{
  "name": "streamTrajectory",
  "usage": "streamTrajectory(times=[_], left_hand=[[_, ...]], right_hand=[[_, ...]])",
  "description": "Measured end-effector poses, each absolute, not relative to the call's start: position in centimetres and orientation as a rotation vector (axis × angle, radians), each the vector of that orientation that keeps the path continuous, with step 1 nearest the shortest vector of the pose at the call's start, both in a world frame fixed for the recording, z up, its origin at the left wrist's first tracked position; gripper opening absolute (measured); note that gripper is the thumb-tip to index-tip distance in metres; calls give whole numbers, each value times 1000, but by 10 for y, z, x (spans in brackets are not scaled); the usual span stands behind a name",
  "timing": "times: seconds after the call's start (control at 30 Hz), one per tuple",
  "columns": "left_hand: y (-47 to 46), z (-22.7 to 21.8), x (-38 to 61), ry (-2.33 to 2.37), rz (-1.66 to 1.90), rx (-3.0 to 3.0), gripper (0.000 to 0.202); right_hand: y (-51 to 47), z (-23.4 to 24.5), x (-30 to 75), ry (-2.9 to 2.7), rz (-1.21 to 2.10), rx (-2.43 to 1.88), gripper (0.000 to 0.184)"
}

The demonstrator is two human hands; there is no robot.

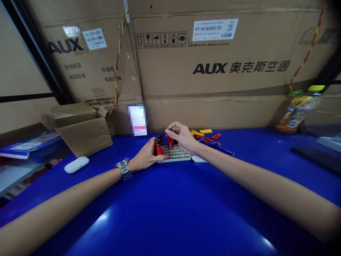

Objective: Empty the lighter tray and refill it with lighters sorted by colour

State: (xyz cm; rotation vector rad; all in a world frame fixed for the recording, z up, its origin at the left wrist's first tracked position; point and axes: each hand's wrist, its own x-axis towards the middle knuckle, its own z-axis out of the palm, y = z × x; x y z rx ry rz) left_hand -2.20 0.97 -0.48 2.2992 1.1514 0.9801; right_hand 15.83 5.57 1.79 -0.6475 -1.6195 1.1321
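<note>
A white tray (178, 153) divided into small compartments lies on the blue table. Several red lighters with black tops (160, 146) stand upright in its left end. My left hand (145, 155) is closed around that end, its thumb along the front edge and its other fingers partly hidden behind the lighters. Between the fingertips of my right hand (181, 137), a single red lighter (170, 143) is held upright over the compartments, just right of the standing row. Behind my right wrist lies a loose pile of yellow, red and blue lighters (209, 139).
A phone with a lit screen (137, 120) leans against the large cardboard box (213, 106) at the back. To the left are an open carton (85, 133) and a white case (76, 165). A drink bottle (297, 112) stands at the right. A white piece (198, 159) touches the tray's right side.
</note>
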Motion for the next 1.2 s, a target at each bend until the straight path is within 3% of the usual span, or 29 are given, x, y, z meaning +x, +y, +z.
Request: streamTrajectory(times=[0.53, 0.67, 0.77, 0.93, 1.1, 1.2], left_hand=[[8, -3, -22, 1182, 931, 2270, 64], [7, -2, -22, 1161, 939, 2273, 69], [7, -3, -22, 1143, 950, 2260, 70], [8, -5, -23, 1137, 958, 2249, 68], [8, -5, -23, 1165, 946, 2235, 69], [8, -5, -23, 1141, 957, 2251, 69]], right_hand=[[72, 15, 163, -1998, 812, -633, 22], [79, 26, 182, -2096, 555, -732, 29], [95, 25, 201, -2204, 362, -875, 21], [118, 10, 218, -2334, 282, -960, 10], [119, 6, 218, -2471, 278, -1117, 25], [118, 7, 218, -2452, 375, -1140, 22]])
